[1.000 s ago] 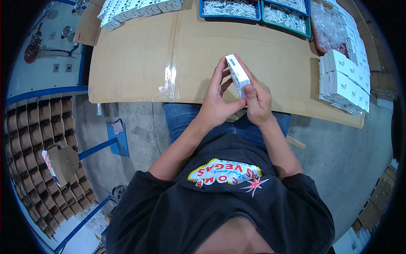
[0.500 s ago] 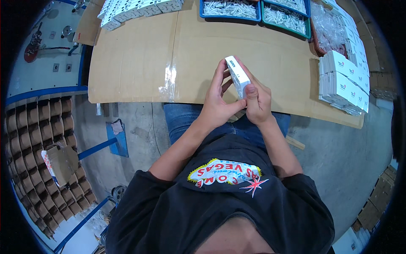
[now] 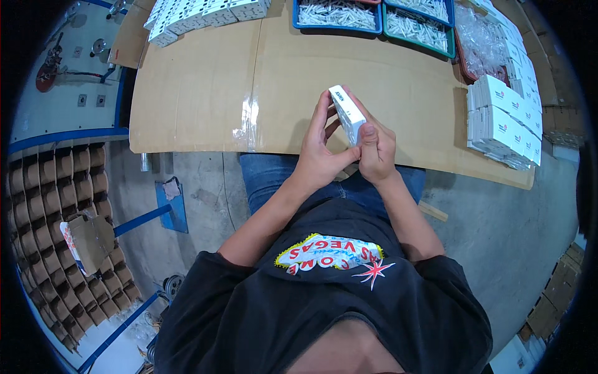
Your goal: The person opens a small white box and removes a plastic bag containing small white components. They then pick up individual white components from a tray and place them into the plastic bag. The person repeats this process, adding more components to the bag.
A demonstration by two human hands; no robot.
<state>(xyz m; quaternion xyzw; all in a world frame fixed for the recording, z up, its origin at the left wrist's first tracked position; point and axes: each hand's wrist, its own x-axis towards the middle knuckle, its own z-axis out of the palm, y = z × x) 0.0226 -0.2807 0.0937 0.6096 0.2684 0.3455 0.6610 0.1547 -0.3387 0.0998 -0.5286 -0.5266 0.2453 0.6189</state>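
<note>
White box: a small, flat, white cardboard box with dark print [image 3: 347, 107], tilted, between both hands over the near side of the table [image 3: 193, 87].
Left hand [image 3: 319, 144]: curled, fingertips on the box's far left side, thumb by its near end.
Right hand [image 3: 379, 148]: wrapped round the right side, thumb pressing near the low end.
Weight: probably light, as fingertips hold it up.
Feel: likely stiff but easy to dent; the shiny side may be slippery.
Best hold: pinch its long sides gently; don't squash the middle.
Table top: flat brown cardboard, with shiny clear tape on a seam.
Trays: a blue plastic tray [image 3: 336, 28] and a green plastic tray [image 3: 417, 48], both full of thin white sticks [image 3: 336, 14].
Crinkly stuff: see-through, crumpled plastic bags [image 3: 479, 40].
Stack: smooth white boxes with square corners [image 3: 507, 124], on the right.
</note>
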